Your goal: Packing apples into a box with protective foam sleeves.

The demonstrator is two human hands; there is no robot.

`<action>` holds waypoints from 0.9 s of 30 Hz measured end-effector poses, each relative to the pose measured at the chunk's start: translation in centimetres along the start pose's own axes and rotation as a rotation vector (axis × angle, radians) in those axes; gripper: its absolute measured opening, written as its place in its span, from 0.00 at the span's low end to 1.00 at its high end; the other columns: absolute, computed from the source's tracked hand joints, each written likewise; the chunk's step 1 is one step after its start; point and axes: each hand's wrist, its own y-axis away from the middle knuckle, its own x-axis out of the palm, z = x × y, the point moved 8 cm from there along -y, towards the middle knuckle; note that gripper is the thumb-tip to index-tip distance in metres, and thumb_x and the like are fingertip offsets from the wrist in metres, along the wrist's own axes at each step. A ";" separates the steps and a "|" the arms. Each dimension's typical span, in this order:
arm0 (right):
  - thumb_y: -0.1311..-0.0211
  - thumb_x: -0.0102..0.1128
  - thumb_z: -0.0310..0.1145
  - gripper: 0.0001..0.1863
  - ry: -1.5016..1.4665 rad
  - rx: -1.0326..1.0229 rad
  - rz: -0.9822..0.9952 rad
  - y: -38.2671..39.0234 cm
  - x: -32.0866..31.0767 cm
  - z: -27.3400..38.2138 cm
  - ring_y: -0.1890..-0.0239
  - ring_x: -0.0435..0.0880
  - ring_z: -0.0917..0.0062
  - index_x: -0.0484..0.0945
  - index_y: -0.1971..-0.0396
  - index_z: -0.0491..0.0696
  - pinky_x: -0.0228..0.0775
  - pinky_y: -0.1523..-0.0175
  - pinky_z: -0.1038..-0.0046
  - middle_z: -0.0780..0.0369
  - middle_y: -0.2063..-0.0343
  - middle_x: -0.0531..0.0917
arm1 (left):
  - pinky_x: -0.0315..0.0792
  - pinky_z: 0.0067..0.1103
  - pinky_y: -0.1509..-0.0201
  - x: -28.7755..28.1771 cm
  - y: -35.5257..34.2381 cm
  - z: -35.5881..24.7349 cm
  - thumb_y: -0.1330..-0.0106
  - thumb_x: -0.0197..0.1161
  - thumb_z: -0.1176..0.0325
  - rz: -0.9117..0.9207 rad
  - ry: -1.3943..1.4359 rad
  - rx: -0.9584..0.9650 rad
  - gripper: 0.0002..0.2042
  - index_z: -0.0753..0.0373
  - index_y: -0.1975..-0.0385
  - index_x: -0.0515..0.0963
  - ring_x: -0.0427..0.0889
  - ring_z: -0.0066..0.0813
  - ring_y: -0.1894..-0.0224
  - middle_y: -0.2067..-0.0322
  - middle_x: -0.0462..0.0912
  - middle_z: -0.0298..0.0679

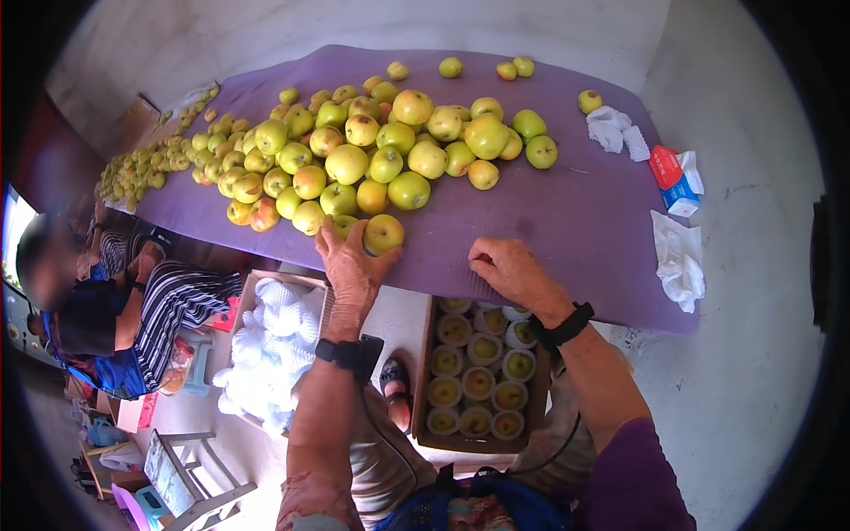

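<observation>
The left hand (351, 265), fingers spread, cupped a smooth round yellow-green apple (383, 234); the right hand (507, 268) rested loosely curled, empty, on the purple mat (575, 212).

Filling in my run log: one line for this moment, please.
left hand: on apple | right hand: resting on purple mat | box of wrapped apples below

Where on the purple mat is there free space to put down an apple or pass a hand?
The purple mat is bare between the apple pile and the white foam nets, down to the right hand. The far edge behind the pile is mostly free. It is crowded around the left hand, which touches an apple.
</observation>
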 end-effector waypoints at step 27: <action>0.34 0.52 0.39 0.22 0.006 0.195 -0.295 0.9 -4.7 -3.3 0.48 0.76 0.59 0.69 0.46 0.40 0.65 0.43 0.66 0.49 0.51 0.77 | 0.55 0.45 0.34 6.9 1.8 -14.3 0.61 0.75 0.57 0.132 0.360 0.368 0.37 0.53 0.45 0.72 0.51 0.63 0.34 0.37 0.55 0.57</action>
